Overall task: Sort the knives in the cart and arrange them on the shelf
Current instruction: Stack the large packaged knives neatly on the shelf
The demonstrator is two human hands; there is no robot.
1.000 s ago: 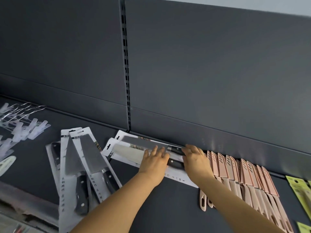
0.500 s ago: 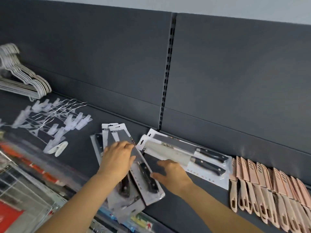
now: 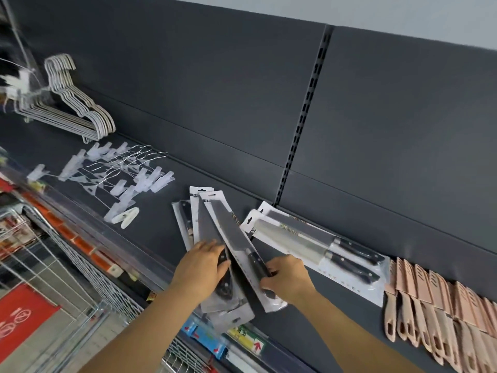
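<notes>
The dark grey metal shelf carries everything. The white wire cart stands below the shelf's front edge on the left. Pale pink sheathed knives lie in a tight overlapping row toward the right end, and look already sorted. Two long black-handled knives on white backing cards lie along the back edge. Just left of them, a loose fan of carded cleavers overhangs the front edge and probably needs squaring up. The left hand lies flat with its fingers together on the lower cards, seemingly to pin them. The right hand pinches the handle end of the top cleaver card, which slants between the two hands, likely so it can be swung into line.
</notes>
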